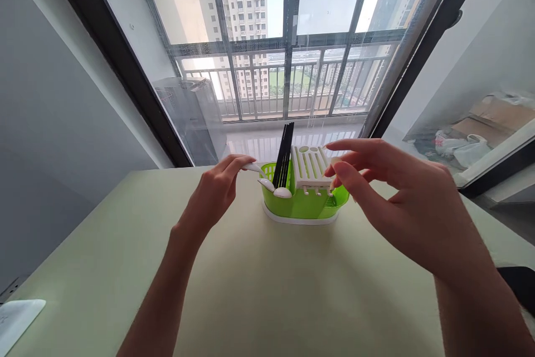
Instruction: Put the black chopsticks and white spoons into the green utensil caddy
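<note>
A green cutlery holder [304, 205] on a white base stands on the pale table [267, 290] near its far edge. Black chopsticks [284, 154] stick up from it, and two white spoons [276, 190] lean at its left rim. A white slotted insert [310, 166] sits tilted in its right half. My left hand [217, 190] is closed in a pinch on the handle of a white spoon [253, 167] at the holder's left rim. My right hand [388, 190] hovers at the holder's right side, its fingers stretched toward the white insert and touching or nearly touching its edge.
A big window with a dark frame [288, 39] and a balcony railing lies beyond the table. A white object [16, 318] lies at the table's left front corner. A dark flat thing [520, 284] shows at the right edge. Bags and cardboard [472, 134] lie on the floor at right.
</note>
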`<state>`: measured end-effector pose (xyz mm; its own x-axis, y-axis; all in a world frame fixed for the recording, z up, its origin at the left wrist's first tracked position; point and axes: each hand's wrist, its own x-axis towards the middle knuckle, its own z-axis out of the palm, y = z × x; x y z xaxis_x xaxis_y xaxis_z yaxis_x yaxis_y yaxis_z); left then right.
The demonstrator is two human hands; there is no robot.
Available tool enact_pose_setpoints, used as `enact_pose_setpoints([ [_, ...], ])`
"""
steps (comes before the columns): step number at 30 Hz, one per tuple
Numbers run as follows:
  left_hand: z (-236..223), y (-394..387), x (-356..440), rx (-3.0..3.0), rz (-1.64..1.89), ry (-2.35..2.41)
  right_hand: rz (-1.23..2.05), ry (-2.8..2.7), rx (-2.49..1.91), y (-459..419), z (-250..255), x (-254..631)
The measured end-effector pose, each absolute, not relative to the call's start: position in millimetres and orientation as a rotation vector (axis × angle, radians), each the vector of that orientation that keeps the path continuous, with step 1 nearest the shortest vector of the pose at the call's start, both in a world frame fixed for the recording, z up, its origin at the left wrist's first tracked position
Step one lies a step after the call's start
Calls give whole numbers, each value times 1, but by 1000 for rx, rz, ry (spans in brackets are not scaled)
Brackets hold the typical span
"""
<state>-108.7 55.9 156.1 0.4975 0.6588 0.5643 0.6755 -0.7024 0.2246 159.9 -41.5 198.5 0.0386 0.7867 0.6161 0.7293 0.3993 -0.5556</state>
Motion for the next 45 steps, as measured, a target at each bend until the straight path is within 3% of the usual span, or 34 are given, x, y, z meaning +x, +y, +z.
enact_pose_setpoints([
  [10, 129, 69, -97, -2846, -834, -1210, 139, -1862, -1288, -35, 193, 161],
  [15, 143, 63, -104, -2779, -759, -1249, 68, -1907, -1314, -14, 175, 158],
  [27, 175, 39, -98, -2540, -976, -1290, 38, -1964, -1431, 17, 134, 140],
  [45, 176, 32, -94, -2608, -978, -1185, -248, -1662, -1577, 73, 87, 237],
])
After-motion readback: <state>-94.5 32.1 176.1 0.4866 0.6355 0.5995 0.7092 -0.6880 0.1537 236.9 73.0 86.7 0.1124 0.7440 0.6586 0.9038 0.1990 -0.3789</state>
